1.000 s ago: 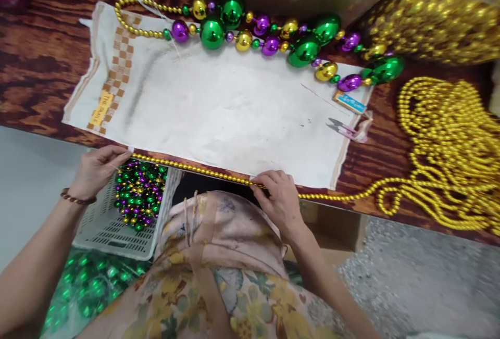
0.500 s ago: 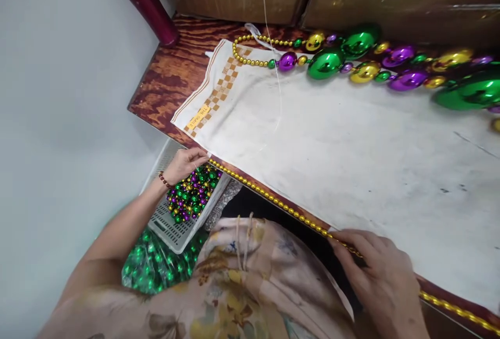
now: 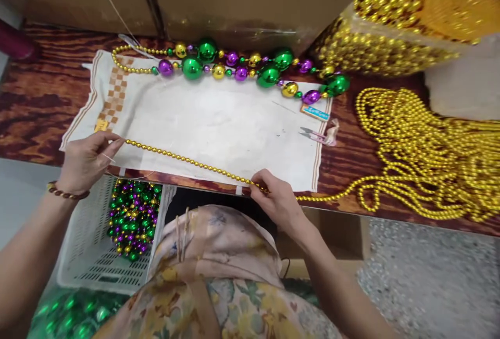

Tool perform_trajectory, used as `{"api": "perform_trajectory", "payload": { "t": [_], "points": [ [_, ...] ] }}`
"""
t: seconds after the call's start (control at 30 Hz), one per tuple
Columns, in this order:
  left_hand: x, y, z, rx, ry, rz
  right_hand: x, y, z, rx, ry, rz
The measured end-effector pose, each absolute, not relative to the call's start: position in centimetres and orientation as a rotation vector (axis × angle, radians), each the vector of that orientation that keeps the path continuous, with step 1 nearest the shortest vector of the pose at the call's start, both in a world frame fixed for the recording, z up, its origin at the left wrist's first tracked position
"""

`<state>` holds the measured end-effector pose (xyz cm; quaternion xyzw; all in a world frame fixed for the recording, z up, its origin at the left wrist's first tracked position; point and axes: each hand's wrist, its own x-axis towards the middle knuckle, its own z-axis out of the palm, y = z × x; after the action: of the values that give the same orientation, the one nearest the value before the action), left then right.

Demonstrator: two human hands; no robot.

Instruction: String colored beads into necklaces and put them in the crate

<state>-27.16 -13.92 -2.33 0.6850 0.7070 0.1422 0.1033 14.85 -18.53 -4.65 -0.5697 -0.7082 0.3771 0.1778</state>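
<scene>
Gold bead strand (image 3: 187,160) lies stretched across the white cloth (image 3: 219,120) on the desk (image 3: 35,110) — left hand (image 3: 84,162) pinches one end, right hand (image 3: 275,198) apparently pinches the strand near the desk edge.

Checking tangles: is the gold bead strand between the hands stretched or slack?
Stretched: the gold bead strand runs straight from left hand to right hand.

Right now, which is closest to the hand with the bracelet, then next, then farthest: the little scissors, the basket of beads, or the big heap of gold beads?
From the left hand:
1. Basket of beads, just below it, under the table edge.
2. Little scissors, across the cloth to the right.
3. Heap of gold beads, far right on the table.
</scene>
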Motion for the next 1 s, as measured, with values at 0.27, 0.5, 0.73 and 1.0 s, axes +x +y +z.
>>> {"api": "perform_trajectory", "payload": {
  "t": [0.27, 0.5, 0.73, 1.0],
  "points": [
    [-22.1, -11.3, -0.5, 2.527, 1.915, 0.029, 16.9, -15.7, -3.7, -1.489, -2.029, 1.027],
    [-4.7, -12.9, -1.0, 2.271, 1.049, 0.485, 19.0, -13.8, -0.5, -1.265, -2.161, 0.929],
    [-1.5, -8.6, -0.2, 1.726, 0.708, 0.085, 24.2, -13.7, 2.9, -1.309, -2.571, 0.383],
    [-4.5, -7.0, 1.5, 1.772, 0.676, 0.016, 23.6, -13.5, 4.5, -1.168, -2.612, 0.367]
  ]
}}
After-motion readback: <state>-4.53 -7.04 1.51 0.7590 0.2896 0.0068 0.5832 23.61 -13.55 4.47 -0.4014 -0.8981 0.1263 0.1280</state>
